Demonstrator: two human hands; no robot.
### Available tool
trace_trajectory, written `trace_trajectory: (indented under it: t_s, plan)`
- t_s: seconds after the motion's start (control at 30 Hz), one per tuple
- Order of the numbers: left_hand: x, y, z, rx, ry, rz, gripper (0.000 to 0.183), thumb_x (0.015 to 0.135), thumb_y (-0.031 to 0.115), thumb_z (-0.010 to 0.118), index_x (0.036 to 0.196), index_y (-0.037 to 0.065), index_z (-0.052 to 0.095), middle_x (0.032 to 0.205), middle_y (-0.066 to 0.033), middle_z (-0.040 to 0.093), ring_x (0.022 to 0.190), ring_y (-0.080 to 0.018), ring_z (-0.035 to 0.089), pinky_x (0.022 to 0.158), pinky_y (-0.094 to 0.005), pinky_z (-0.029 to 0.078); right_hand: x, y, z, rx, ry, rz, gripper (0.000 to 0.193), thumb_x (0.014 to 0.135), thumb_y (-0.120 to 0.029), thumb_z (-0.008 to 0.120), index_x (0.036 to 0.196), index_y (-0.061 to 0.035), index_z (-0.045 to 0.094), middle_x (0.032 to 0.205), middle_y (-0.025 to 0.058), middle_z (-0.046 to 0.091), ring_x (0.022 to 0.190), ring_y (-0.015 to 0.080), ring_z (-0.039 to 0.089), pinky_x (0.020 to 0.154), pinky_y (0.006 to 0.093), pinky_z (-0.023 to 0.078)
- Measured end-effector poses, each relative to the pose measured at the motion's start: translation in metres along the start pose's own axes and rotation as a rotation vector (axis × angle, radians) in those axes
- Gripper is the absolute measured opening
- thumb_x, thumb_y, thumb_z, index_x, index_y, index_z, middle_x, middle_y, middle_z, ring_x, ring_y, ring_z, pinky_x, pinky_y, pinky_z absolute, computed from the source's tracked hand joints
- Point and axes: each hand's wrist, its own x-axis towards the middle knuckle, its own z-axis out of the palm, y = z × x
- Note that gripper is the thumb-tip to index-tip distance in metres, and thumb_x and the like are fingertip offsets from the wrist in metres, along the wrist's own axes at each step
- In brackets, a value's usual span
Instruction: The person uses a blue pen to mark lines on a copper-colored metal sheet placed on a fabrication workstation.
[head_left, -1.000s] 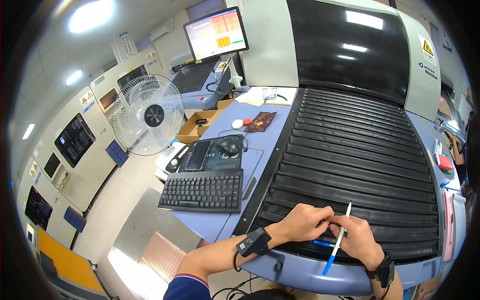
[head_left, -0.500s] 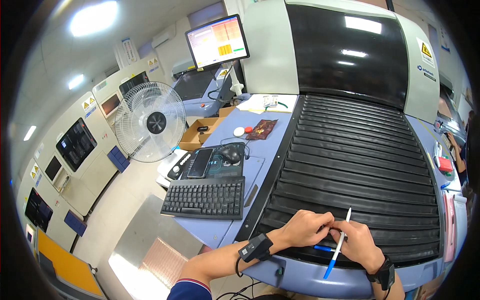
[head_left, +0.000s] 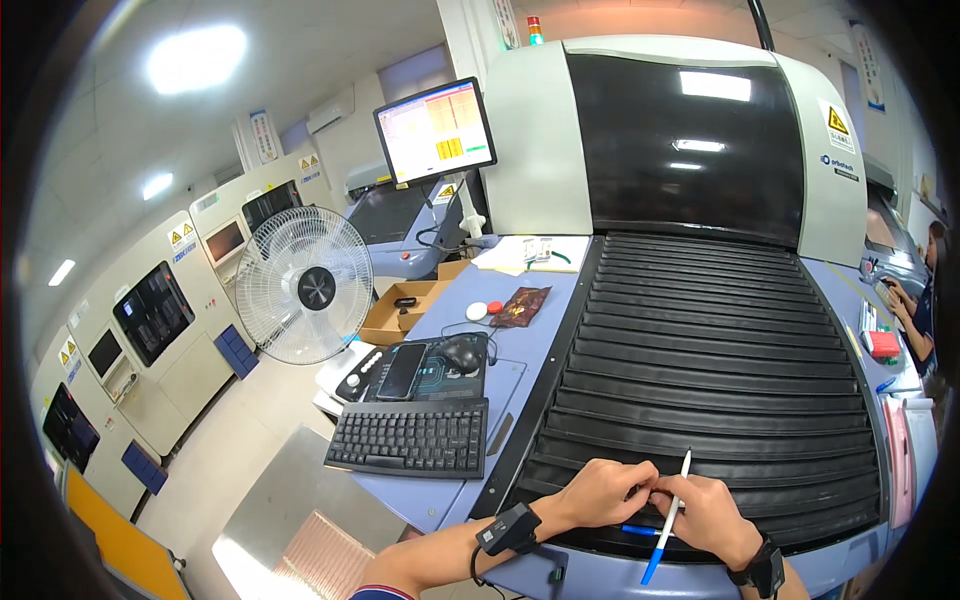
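Note:
My left hand (head_left: 604, 492) and my right hand (head_left: 708, 518) meet at the fingertips over the near end of a black ribbed conveyor bed (head_left: 710, 385). A slim white marker pen (head_left: 672, 512) with a blue end slants through the fingers of my right hand, its dark tip pointing away from me. The fingers of my left hand are curled into a pinch; anything between them is too small or hidden to name. Below the hands lies a blue pen-like piece (head_left: 637, 530), partly covered by the white marker and my right hand. Each wrist wears a black strapped device.
Left of the conveyor are a keyboard (head_left: 408, 437), a phone (head_left: 402, 371), a mouse (head_left: 462, 353) and a dark red packet (head_left: 522, 306). A fan (head_left: 305, 286) stands beyond them. Behind the conveyor rises a large machine with a black hood (head_left: 690, 150). At far right another person (head_left: 915, 312) works.
The view has tilted upward, so the whole scene sits lower in the picture. My hands stay together at the conveyor's near end, with the marker still in the right one.

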Motion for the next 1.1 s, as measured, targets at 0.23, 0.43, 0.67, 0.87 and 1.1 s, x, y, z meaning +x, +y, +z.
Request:
trace_trajectory:
  t_s: [0.23, 0.43, 0.67, 0.87, 1.1]
  plan:
    - [-0.0013, -0.0024, -0.0022, 0.033, 0.001, -0.015, 0.011, 0.086, 0.007, 0.071, 0.095, 0.006, 0.065, 0.076, -0.0085, 0.07, 0.067, -0.0282, 0.071, 0.06, -0.0364, 0.055, 0.0045, -0.0026, -0.0023, 0.025, -0.014, -0.019, 0.018, 0.091, -0.016, 0.074, 0.103, -0.003, 0.071, 0.075, 0.0157, 0.07, 0.067, 0.0357, 0.07, 0.06, 0.0431, 0.057]
    - [0.0005, -0.0013, -0.0024, 0.03, -0.011, -0.019, 0.012, 0.085, 0.007, 0.072, 0.094, 0.006, 0.065, 0.075, -0.0086, 0.07, 0.066, -0.0272, 0.071, 0.06, -0.0356, 0.055, 0.0026, 0.0027, -0.0002, 0.013, -0.024, -0.012, 0.017, 0.091, -0.016, 0.074, 0.101, -0.0028, 0.07, 0.071, 0.0162, 0.068, 0.064, 0.0353, 0.069, 0.057, 0.0434, 0.055]
    - [0.0, 0.0009, -0.0025, 0.034, 0.01, -0.007, 0.012, 0.084, 0.006, 0.072, 0.093, 0.006, 0.064, 0.074, -0.0079, 0.07, 0.064, -0.0267, 0.07, 0.059, -0.0349, 0.055, 0.0021, 0.0015, -0.0002, 0.018, -0.02, -0.015, 0.016, 0.092, -0.016, 0.074, 0.101, -0.0029, 0.07, 0.071, 0.0159, 0.068, 0.064, 0.0354, 0.069, 0.058, 0.0436, 0.055]
    - [0.0018, 0.0014, -0.0021, 0.022, 0.014, 0.011, 0.011, 0.084, 0.006, 0.072, 0.091, 0.007, 0.063, 0.073, -0.0071, 0.069, 0.061, -0.0261, 0.069, 0.057, -0.0353, 0.054, 0.0015, 0.0008, -0.0003, 0.005, -0.005, -0.028, 0.017, 0.092, -0.015, 0.074, 0.103, -0.0036, 0.071, 0.073, 0.0161, 0.069, 0.065, 0.0357, 0.069, 0.058, 0.0435, 0.056]
    - [0.0015, -0.0016, -0.0019, 0.039, 0.04, 0.048, 0.01, 0.084, 0.005, 0.071, 0.089, 0.007, 0.063, 0.071, -0.0067, 0.068, 0.058, -0.0251, 0.068, 0.053, -0.0347, 0.052, 0.0048, -0.0018, 0.0, 0.008, -0.002, -0.012, 0.015, 0.091, -0.014, 0.074, 0.1, -0.0031, 0.07, 0.073, 0.0153, 0.069, 0.066, 0.0352, 0.069, 0.059, 0.0437, 0.055]
